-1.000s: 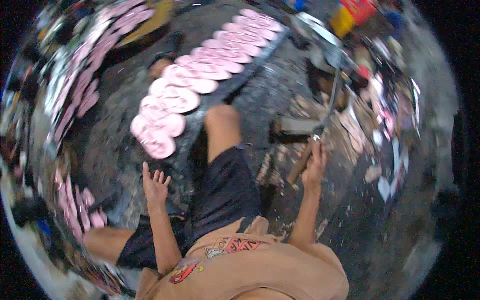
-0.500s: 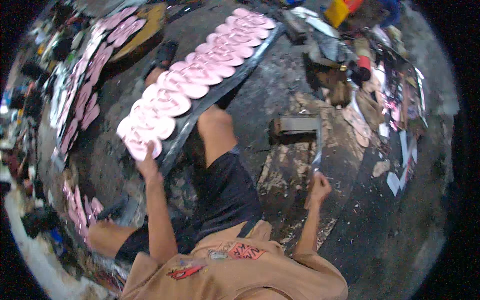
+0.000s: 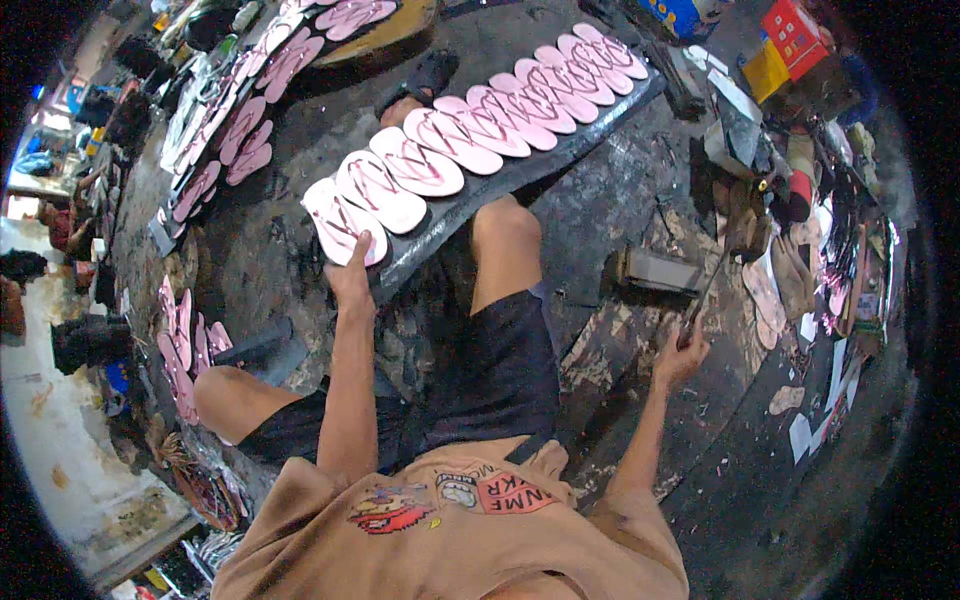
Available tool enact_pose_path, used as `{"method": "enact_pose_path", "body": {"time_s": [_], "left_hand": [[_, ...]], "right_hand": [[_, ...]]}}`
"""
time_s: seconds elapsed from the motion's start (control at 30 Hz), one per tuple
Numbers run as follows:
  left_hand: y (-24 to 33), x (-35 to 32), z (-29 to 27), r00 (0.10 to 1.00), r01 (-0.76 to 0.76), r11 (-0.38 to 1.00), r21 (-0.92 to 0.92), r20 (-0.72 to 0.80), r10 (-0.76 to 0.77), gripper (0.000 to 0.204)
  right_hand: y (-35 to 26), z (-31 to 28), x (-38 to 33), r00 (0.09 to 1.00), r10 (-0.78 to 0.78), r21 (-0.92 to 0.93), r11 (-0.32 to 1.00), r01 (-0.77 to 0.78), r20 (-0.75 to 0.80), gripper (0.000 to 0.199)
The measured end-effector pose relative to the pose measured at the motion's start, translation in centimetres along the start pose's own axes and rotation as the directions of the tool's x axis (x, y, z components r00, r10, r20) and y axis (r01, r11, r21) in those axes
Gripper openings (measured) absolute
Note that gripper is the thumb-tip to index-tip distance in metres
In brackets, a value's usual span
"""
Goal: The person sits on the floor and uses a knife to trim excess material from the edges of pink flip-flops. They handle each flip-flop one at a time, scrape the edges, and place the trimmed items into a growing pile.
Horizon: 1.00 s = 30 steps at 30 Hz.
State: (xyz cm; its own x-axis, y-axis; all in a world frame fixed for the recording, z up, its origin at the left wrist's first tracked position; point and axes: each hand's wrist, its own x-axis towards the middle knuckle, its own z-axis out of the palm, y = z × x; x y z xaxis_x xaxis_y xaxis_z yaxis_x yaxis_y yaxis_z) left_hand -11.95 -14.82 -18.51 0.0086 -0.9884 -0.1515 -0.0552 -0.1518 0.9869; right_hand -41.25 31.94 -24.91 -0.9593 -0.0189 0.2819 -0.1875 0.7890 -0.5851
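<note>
On the dark board [image 3: 520,170] that slants across the floor ahead of me, a row of pink sandal soles [image 3: 480,125] lies overlapping like shingles, each with its strap pattern facing up, which keeps every one in reach and easy to take one at a time. My left hand [image 3: 352,272] rests on the nearest sole [image 3: 340,222] at the row's lower end, fingers laid over its edge and thumb up; I judge it a light pinch on that sole and not a full grip. My right hand [image 3: 682,352] is closed around the handle of a thin dark tool [image 3: 708,290], blade or brush I cannot tell, its tip pointing up toward a flat grey block [image 3: 660,270] lying on the stained floor [image 3: 600,360]; held low there, it stays ready while the other hand works. My bare knee [image 3: 505,235] sits just beside the board, bracing close to it.

As for containers, a red box [image 3: 795,25] and a yellow one [image 3: 765,65] stand at the upper right among clutter; their contents are hidden. More pink soles [image 3: 235,135] lie in loose rows on the floor to the upper left, and another bunch [image 3: 185,340] stands on edge by my left leg.
</note>
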Motion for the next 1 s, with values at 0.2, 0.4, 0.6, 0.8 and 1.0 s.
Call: {"method": "enact_pose_path", "body": {"time_s": [0.2, 0.4, 0.6, 0.8, 1.0], "left_hand": [[-0.4, -1.0, -0.2, 0.766, 0.64, 0.754, -0.146, 0.19, -0.614, 0.083], [5.2, -1.4, -0.7, 0.883, 0.463, 0.887, -0.008, 0.09, -0.46, 0.063], [12.6, -3.8, -4.2, 0.848, 0.528, 0.849, 0.002, 0.05, -0.528, 0.055], [10.9, -3.4, -6.5, 0.78, 0.624, 0.779, -0.06, -0.015, -0.626, 0.049], [8.6, -3.3, -6.4, 0.8, 0.599, 0.764, -0.24, 0.192, -0.568, 0.036]], "right_hand": [[1.6, 1.4, -6.9, 0.91, -0.375, -0.031, 0.922, 0.386, 0.18, 0.05], [-16.8, -3.1, -8.2, 0.918, -0.221, 0.19, 0.968, 0.165, 0.329, 0.039], [-29.7, -6.9, -10.7, 0.412, -0.481, 0.58, 0.799, -0.158, 0.774, 0.03], [-31.0, -4.4, -15.4, 0.027, -0.368, 0.366, 0.912, -0.183, 0.93, 0.038], [-33.6, 2.4, -16.3, 0.103, -0.495, 0.503, 0.861, -0.081, 0.863, 0.038]]}}
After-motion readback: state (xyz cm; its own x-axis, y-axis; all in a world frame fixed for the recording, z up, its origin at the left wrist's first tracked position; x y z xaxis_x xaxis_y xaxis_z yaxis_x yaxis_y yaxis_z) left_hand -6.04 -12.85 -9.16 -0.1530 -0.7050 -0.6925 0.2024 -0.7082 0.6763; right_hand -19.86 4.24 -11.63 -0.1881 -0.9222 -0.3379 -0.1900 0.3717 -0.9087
